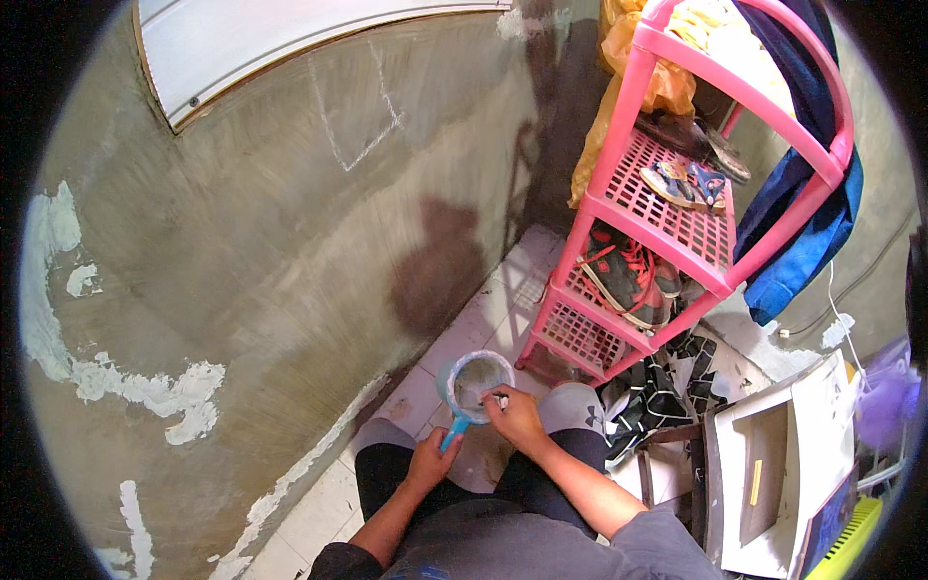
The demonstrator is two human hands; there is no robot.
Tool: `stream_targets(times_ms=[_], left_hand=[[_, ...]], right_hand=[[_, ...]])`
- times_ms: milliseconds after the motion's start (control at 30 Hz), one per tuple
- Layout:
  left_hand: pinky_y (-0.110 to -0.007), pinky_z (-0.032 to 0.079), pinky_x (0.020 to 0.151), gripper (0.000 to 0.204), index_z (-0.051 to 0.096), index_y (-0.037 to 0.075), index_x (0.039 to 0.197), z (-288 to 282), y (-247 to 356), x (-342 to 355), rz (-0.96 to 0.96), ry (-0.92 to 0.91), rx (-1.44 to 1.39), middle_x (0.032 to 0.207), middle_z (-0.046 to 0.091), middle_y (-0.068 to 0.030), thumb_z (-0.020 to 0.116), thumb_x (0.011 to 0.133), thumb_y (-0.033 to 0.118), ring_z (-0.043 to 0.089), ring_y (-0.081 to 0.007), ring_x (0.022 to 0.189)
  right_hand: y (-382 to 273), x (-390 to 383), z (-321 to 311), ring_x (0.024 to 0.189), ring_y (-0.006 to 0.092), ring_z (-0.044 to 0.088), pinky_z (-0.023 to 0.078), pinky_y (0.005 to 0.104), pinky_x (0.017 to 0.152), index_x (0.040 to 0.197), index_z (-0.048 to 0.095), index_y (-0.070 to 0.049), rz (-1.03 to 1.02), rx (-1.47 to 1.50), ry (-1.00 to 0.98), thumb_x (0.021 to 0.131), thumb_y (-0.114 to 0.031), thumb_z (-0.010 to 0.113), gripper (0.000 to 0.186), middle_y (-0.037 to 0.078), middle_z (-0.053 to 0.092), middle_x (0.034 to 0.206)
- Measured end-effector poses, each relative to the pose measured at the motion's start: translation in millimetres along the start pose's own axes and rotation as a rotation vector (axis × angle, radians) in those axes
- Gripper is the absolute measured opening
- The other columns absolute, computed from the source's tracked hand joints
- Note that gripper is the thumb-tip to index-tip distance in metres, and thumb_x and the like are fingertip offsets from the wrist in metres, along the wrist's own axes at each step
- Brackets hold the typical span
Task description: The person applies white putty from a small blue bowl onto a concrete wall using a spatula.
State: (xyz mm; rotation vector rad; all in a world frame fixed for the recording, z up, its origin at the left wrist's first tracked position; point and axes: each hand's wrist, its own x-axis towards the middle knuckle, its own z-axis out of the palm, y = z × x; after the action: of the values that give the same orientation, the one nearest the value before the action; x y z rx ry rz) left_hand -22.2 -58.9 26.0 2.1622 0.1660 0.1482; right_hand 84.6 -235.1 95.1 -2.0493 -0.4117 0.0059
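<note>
A blue long-handled dipper (454,373) with a pale rim and greyish contents sits between the person's knees. My left hand (433,454) is closed round its blue handle at the lower left. My right hand (514,418) reaches to the dipper's right rim, fingers closed on a small, pale-ended tool (501,401) whose far end is inside or hidden by the dipper; I cannot make out what kind it is.
A grey wall (290,290) with white patches runs along the left, below a white panel (309,39). A pink rack (607,179) with shoes, yellow bags and blue cloth stands ahead right. A white cabinet-like object (802,416), patterned cloth and yellow plastic lie at lower right.
</note>
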Motion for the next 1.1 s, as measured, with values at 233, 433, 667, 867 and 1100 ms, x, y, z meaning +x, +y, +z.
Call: stream_targets(times_ms=[233,433,667,867,1100], left_hand=[[-0.046,0.048,0.057,0.036,0.057,0.001,0.092,6,-4,-5,0.017,0.077,-0.023,0.07,0.063,-0.0211,0.064,0.091,0.036,0.065,-0.0393,0.065],[-0.044,0.048,0.056,0.035,0.057,0.001,0.09,7,-4,-12,-0.019,0.111,0.001,0.068,0.063,-0.0198,0.064,0.091,0.035,0.064,-0.0363,0.062],[-0.037,0.047,0.056,0.033,0.059,0.001,0.088,-16,-15,-18,-0.173,0.135,-0.122,0.066,0.061,-0.0141,0.064,0.092,0.033,0.061,-0.0225,0.06],[-0.033,0.046,0.053,0.031,0.058,0.001,0.084,-49,-19,-23,-0.115,0.224,-0.192,0.061,0.058,-0.0075,0.063,0.094,0.03,0.058,-0.0152,0.056],[-0.025,0.033,0.04,0.029,0.054,0.008,0.079,-117,-10,-37,-0.233,0.035,-0.444,0.056,0.051,0.0023,0.06,0.096,0.031,0.043,-0.0062,0.043]], right_hand=[[30,-2,20,0.058,0.011,0.063,0.049,0.0259,0.052,0.098,0.069,0.0,0.166,0.249,-0.003,0.093,-0.022,0.062,0.023,0.008,0.067,0.073],[35,2,26,0.055,0.011,0.06,0.046,0.0242,0.045,0.099,0.068,-0.002,0.343,0.519,0.008,0.094,-0.021,0.061,0.021,0.006,0.066,0.073],[23,-2,18,0.052,0.0125,0.061,0.046,0.0255,0.043,0.094,0.066,-0.001,0.469,0.568,0.029,0.093,-0.024,0.063,0.023,0.006,0.066,0.069],[-8,-15,4,0.052,0.0143,0.061,0.044,0.0267,0.041,0.096,0.065,-0.001,0.488,0.784,0.074,0.095,-0.02,0.059,0.02,0.008,0.067,0.072],[-72,-31,-23,0.051,0.0134,0.055,0.039,0.0234,0.043,0.107,0.062,-0.001,0.362,1.127,0.128,0.097,-0.025,0.055,0.027,0.008,0.065,0.072]])
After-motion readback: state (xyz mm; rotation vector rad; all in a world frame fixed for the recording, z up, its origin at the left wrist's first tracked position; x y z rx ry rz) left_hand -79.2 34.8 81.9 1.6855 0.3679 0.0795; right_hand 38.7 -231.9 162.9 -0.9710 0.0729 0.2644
